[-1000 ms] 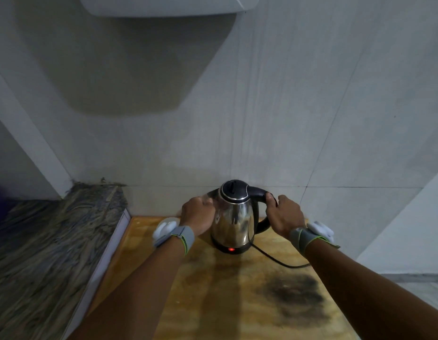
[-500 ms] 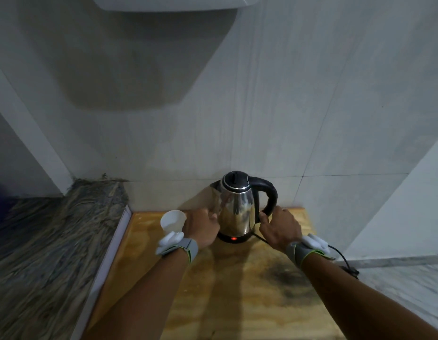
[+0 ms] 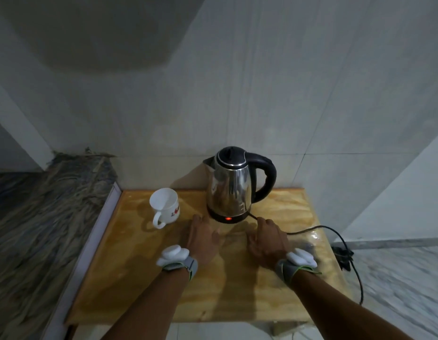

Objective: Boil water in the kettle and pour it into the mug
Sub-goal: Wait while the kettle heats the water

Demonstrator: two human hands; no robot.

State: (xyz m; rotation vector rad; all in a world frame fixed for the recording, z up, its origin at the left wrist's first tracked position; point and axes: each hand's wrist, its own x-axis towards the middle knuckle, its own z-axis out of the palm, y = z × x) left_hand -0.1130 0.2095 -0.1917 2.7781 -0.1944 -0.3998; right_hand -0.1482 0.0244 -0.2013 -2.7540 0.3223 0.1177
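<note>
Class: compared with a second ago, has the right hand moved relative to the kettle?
Yes. The right hand has left the kettle handle and drawn back toward the person, over the table.

No legible text on mug (image 3: 165,207)

A pale grey wall (image 3: 262,82) of large tiles fills the upper part of the view, its thin joint lines running upward and across. A broad, soft-edged shadow (image 3: 90,33) darkens its upper left. Below stands a wooden table (image 3: 225,285) with a yellowish, grainy top, its far edge against the wall. To the left of it, just beside its edge, lies a counter of dark, streaked stone (image 3: 41,229), bordered by a pale strip (image 3: 85,246) along the table side. At the far left a light wall panel (image 3: 14,123) slants upward. To the right the floor (image 3: 404,278) is light, veined marble, and a white slanted surface (image 3: 409,192) rises above it. The light is dim and even.
</note>
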